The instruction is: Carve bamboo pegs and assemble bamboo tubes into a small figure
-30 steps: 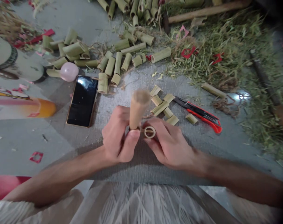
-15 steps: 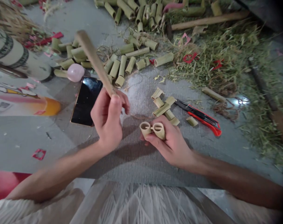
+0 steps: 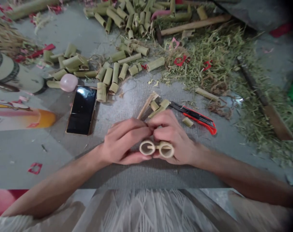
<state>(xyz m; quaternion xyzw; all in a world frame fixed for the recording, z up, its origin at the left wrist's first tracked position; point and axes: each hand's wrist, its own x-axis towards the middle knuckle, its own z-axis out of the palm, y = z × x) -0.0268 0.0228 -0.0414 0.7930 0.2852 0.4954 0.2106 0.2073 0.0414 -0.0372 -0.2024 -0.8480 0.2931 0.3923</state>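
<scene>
Two short bamboo tubes (image 3: 166,149) lie side by side with their round openings towards me, joined by a thin stick passing between them. My right hand (image 3: 176,138) is wrapped round the right tube. My left hand (image 3: 127,140) is closed at the left tube, its fingertips meeting those of my right hand. A flat wooden strip (image 3: 145,106) sticks out beyond the left fingers, its lower end hidden by them. Small cut bamboo pieces (image 3: 157,111) lie just past my hands, beside a red and black utility knife (image 3: 194,117).
A phone (image 3: 81,110) and pink balloon (image 3: 69,82) lie left, near an orange-based cup (image 3: 43,118). Many bamboo tubes (image 3: 116,17) are piled at the back. Green shavings (image 3: 197,67) and a dark-bladed tool (image 3: 262,100) lie right; a hammer (image 3: 197,25) rests behind.
My left hand has come down and right with the wooden strip, from raised to beside the joined tubes. The tubes are lower in view, and the surroundings have shifted left as the view moved.
</scene>
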